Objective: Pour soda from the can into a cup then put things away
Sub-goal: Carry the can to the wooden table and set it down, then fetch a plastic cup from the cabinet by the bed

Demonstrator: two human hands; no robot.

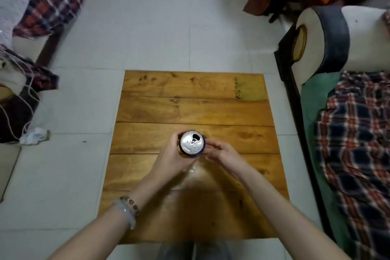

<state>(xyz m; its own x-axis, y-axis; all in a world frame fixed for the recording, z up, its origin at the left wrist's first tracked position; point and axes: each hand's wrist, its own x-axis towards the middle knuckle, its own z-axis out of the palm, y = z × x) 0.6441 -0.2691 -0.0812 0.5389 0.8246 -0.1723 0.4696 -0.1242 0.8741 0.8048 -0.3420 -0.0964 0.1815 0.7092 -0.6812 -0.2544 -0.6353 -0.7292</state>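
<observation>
Left hand (171,155): gripping the can, fingers curling round its 9 o'clock side.
Right hand (224,154): fingers curling against the can's 3 o'clock side; I cannot tell whether it is gripping or only touching.
Can: dark blue aluminium soda can with silver lid (192,142), already opened, being held upright over the centre of the brown plank table (232,112).
Handling: probably light and thin-walled, denting if squeezed; calling for a mid-wall hold, clear of the lid.

a square plank table (147,112) stands on pale floor tiles (147,27), a dull patch (250,89) at its far right corner.
</observation>
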